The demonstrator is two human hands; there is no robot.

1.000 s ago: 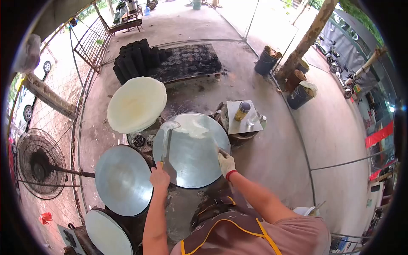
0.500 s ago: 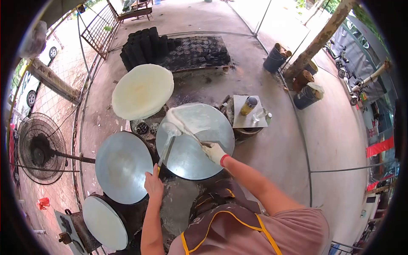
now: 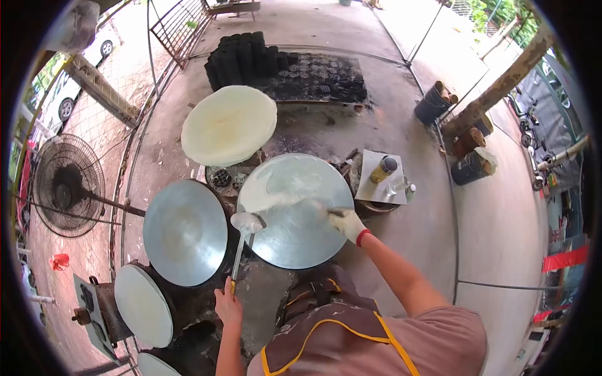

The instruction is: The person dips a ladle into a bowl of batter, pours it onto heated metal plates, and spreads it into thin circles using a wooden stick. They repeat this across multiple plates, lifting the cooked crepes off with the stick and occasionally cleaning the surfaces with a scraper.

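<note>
Overhead view from a head cam, outdoors on a concrete floor [image 3: 401, 125]. Biggest things first: a round metal griddle [image 3: 301, 238] sits centre, w/ a thin pale film of batter [image 3: 291, 185] spread over its far half; a second bare griddle [image 3: 185, 232] is just left of it, touching or nearly so. Beyond them a stack of finished pale sheets [image 3: 229, 124] lies on a round stand, and dark coal cylinders [image 3: 241, 56] stand further back. A standing fan [image 3: 66, 185] is at far left. A small board w/ a bottle [image 3: 384, 168] sits right of the centre griddle. Right hand [image 3: 348, 220], in a white glove w/ red cuff, is closed around a spreader tool [image 3: 329, 212] whose tip lies on the batter at the griddle's middle-right. Left hand [image 3: 229, 307], bare, is wrapped round the end of a long ladle [image 3: 246, 224]; its bowl hangs over the gap btwn the two griddles, near the batter's left edge. Batter looks wet, v. thin and soft, so likely tears easily and can't be gripped; best worked only w/ the spreader. Griddle prob. hot and heavy. Ladle looks stiff and light, taken at the handle end.
</note>
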